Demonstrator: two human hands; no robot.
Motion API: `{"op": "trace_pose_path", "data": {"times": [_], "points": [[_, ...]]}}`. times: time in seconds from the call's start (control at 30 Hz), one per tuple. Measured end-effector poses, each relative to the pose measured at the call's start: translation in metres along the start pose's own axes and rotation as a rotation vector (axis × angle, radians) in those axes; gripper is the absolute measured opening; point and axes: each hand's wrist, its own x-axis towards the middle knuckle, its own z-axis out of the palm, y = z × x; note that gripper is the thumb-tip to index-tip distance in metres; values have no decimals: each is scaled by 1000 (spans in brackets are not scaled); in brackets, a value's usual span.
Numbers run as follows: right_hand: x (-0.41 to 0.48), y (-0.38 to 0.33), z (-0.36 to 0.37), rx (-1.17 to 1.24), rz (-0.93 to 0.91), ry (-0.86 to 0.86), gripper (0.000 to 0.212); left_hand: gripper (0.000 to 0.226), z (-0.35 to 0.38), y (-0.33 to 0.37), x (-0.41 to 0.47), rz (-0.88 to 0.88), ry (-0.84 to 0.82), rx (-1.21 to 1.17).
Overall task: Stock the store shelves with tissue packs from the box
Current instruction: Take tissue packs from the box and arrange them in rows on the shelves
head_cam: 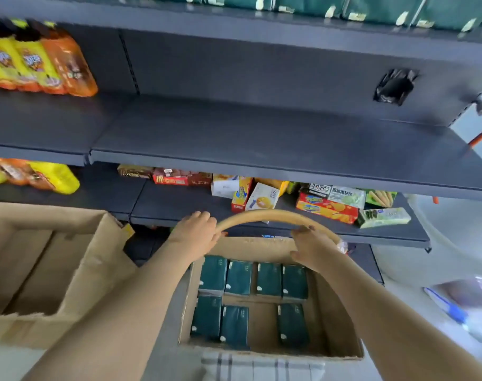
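We face a dark grey shelf unit (261, 138) with three boards in plain view. The middle board is bare in front of us. The top one carries dark green packs (371, 6), too blurred and cropped for us to count.

Two open cardboard boxes sit below. The larger empty box (102, 259) is at our left, and its raised flap leans towards the stock box (341, 320) in the centre. In the stock box we count seven tissue packs (268, 279), all dark green: four in the far row and three in the near row, with a gap between the second and third.

Both forearms reach over the stock box, and the left one hides its near left corner. A curved tan band (261, 214) arches above the box's far wall; we cannot tell what it is. Our left hand (197, 232) curls its fingers over the band's left end. Our right hand (312, 244) grips the right part, fingers over the top and thumb below.

Beyond the band, a jumble of snack boxes (326, 209) crowds the lower board. Orange and yellow snack bags (36, 64) fill the left end of the middle board. A checked cloth (261, 367) lies at the box's near edge. One black plastic bag (396, 86) is stuck to the back panel at the right.
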Motion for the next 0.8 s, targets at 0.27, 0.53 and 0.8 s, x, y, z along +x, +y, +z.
{"op": "trace_pose_path", "data": {"times": [0.27, 0.53, 0.8], "points": [[49, 3, 136, 163, 25, -251, 45, 41, 132, 16, 20, 22, -316, -47], [82, 17, 235, 292, 127, -457, 49, 39, 231, 43, 34, 69, -488, -142], [90, 41, 293, 322, 242, -591, 47, 43, 294, 76, 40, 161, -556, -206]]}}
